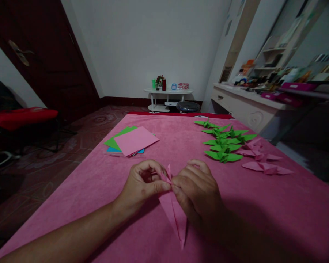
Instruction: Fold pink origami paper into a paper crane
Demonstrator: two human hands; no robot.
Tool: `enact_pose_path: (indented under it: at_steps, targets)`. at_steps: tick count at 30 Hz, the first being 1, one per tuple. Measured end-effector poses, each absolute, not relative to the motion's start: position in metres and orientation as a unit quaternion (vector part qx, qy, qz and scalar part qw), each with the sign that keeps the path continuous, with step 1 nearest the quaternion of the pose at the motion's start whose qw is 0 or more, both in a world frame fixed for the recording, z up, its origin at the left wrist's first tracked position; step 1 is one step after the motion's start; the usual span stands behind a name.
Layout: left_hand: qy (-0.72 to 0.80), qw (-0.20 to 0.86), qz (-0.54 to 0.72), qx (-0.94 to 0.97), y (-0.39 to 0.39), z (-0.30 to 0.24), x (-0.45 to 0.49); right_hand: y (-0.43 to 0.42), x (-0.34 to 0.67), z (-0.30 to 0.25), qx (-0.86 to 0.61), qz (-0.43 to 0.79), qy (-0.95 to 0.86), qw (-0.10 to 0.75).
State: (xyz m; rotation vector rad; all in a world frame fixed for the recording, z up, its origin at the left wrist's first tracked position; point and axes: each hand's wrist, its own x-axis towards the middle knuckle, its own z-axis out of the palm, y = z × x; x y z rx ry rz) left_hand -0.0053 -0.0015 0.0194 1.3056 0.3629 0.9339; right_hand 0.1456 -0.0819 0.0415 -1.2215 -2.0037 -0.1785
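In the head view, with 12 o'clock pointing away from the person, a folded pink paper (pixel 178 219) sits between the hands at the near middle of the table. Its long axis runs roughly from 12 to just short of 6, a sharp tip aimed toward the person and a slim point rising at the far end. The left hand (pixel 145 186), from 8 o'clock, pinches the far part between thumb and fingers; the right hand (pixel 199 190), from 4, is pinched onto it too, fingertips just beside the left's.

A pink cloth (pixel 87 208) covers the work surface. Beyond its far edge, a small white table (pixel 167 91) stands at 12 against a pale wall (pixel 148 40). A dark red door (pixel 44 73) fills 10 to 11, a red seat (pixel 22 118) lies at 10 over patterned floor tiles (pixel 79 135), and a cluttered dresser (pixel 241 106) stands at 1 to 2.

On the cloth, a stack of paper squares (pixel 137 140), pink uppermost, lies at 11. Green folded birds (pixel 224 157) cluster at 1, with pink folded birds (pixel 267 168) beside them at 2. The fingers hide much of the paper's far part.
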Motion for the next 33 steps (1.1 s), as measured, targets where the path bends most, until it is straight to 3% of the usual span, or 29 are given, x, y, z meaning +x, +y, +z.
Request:
enact_pose_path:
  at_steps: [24, 33]
  targets:
    - [0.101, 0.511, 0.352, 0.778, 0.012, 0.045, -0.019, -0.084, 0.146, 0.045, -0.472, 0.019, -0.789, 0.393]
    - [0.107, 0.579, 0.335, 0.736, 0.005, 0.04, -0.02, -0.085, 0.148, 0.044, -0.483, 0.004, -0.772, 0.412]
